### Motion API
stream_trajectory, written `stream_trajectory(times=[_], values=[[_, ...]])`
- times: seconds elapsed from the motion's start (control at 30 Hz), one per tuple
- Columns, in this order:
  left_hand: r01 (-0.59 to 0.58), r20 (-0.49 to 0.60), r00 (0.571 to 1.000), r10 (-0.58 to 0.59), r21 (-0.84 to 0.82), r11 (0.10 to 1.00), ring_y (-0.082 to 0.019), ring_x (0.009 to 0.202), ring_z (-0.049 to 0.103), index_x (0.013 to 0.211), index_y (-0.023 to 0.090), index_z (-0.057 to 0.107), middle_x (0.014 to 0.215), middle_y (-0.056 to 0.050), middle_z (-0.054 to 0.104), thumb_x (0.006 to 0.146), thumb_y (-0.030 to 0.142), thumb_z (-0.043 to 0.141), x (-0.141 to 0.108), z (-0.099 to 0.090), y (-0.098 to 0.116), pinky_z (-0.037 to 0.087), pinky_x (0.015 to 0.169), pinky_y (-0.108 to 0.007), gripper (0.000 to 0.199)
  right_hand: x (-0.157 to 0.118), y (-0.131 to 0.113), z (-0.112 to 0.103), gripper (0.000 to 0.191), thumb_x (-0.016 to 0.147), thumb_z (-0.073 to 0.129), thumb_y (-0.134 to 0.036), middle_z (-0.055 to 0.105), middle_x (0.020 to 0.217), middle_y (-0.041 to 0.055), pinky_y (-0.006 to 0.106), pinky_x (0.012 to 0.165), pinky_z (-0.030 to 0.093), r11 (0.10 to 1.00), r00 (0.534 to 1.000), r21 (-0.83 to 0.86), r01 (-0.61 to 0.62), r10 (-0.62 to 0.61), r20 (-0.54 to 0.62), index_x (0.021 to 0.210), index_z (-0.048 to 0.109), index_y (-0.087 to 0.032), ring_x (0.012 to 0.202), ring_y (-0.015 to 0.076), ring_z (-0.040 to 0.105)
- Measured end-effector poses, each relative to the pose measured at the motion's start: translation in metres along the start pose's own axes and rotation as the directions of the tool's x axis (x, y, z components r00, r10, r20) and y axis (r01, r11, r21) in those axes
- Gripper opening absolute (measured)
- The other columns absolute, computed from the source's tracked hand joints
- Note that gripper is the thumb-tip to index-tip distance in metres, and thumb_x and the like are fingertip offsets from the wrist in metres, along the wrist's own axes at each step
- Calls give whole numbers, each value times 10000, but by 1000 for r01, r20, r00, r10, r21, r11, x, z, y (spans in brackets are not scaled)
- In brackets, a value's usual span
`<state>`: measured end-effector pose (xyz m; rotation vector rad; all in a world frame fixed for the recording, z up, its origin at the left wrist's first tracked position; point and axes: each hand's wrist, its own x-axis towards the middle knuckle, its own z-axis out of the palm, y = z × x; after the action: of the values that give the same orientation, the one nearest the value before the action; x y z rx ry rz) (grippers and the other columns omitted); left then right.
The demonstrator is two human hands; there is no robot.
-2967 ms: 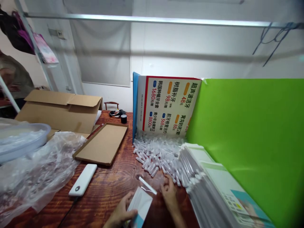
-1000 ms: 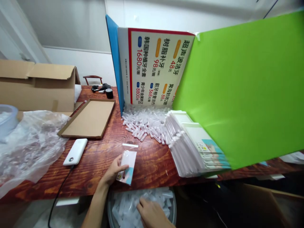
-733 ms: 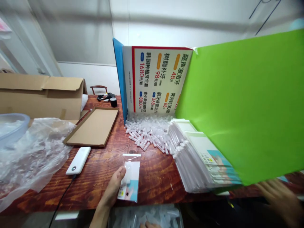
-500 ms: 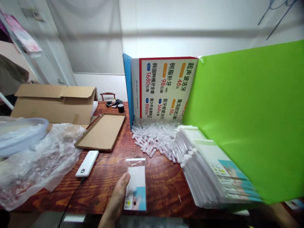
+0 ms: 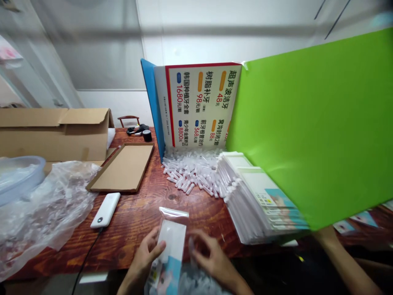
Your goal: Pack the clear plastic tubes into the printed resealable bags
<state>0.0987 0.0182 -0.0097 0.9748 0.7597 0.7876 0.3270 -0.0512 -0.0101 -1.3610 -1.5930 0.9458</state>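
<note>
My left hand (image 5: 146, 256) is closed on a clear plastic packet (image 5: 172, 241) with a white and blue printed card inside, thumb across its front. The packet's flap stands up at its top end. Just right of the packet, my right hand (image 5: 211, 260) has its thumb and fingers curled round a small clear plastic piece (image 5: 192, 246), blurred and partly hidden. Below the hands lies a heap of clear plastic pieces (image 5: 198, 282), cut off by the frame's bottom edge. On the table, small white tubes (image 5: 193, 172) form a loose pile.
Stacked card packets (image 5: 254, 209) stand right of the tubes, against a green panel (image 5: 310, 131). A printed board (image 5: 196, 106) rises behind the pile. At left are a shallow cardboard tray (image 5: 123, 168), white power bank (image 5: 106, 211) and crumpled plastic (image 5: 58, 205). Another person's arm (image 5: 344, 254) shows at right.
My right hand has come into view beside the packet with a small clear piece. My left hand has drawn the packet lower and tilted it. The view has shifted to the right.
</note>
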Motion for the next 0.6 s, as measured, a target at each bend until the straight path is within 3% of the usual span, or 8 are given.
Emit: stream_trajectory(times=[0.07,0.17,0.3,0.37,0.43,0.5,0.6], values=[[30,116,993,-33,26,999,-274,923,704,1261,161,634,1075,-127,740,761,485,814,-5,5,5,543,801,-310,622,18,-6,-15,343,885,643,-382,713,978,42,278,681,523,912,972,407,-51,140,-191,1188,576,-236,786,188,665],[87,221,970,-102,76,993,-259,978,677,1230,168,670,1095,-110,728,778,457,811,-6,17,12,511,877,-303,555,35,-7,-18,432,823,735,-447,704,891,36,271,633,499,757,946,654,1,212,-247,1158,587,-219,711,168,634],[156,170,970,-175,124,980,-192,815,650,1195,143,694,1004,-102,732,811,523,758,-2,25,10,487,715,-231,543,36,3,-7,347,788,761,-488,611,667,-11,237,541,400,789,981,606,-103,183,-72,892,728,-159,566,114,499],[176,113,975,-194,148,973,-170,767,616,1170,136,710,963,-93,728,836,566,711,-1,24,6,454,657,-209,544,30,7,-5,361,804,738,-506,610,708,5,249,604,415,840,991,533,-102,132,-18,800,762,-145,643,129,524],[184,74,977,-200,181,966,-160,767,588,1135,141,732,940,-79,720,861,599,661,-1,22,4,433,657,-198,539,24,9,-9,372,814,724,-521,647,870,39,280,738,452,871,997,486,-75,66,37,829,792,-156,824,176,589],[178,104,973,-208,244,953,-159,780,570,1112,142,750,913,-67,711,883,608,625,-3,23,4,417,668,-194,534,18,10,-15,365,775,761,-529,645,983,54,309,840,455,875,989,475,-93,26,146,821,804,-169,957,209,598],[143,228,944,-239,372,917,-182,833,584,1125,151,759,931,-63,716,929,586,566,-6,28,9,423,717,-211,515,12,9,-22,349,615,886,-486,628,905,15,298,833,458,850,946,485,-205,45,321,730,785,-172,888,181,587]])
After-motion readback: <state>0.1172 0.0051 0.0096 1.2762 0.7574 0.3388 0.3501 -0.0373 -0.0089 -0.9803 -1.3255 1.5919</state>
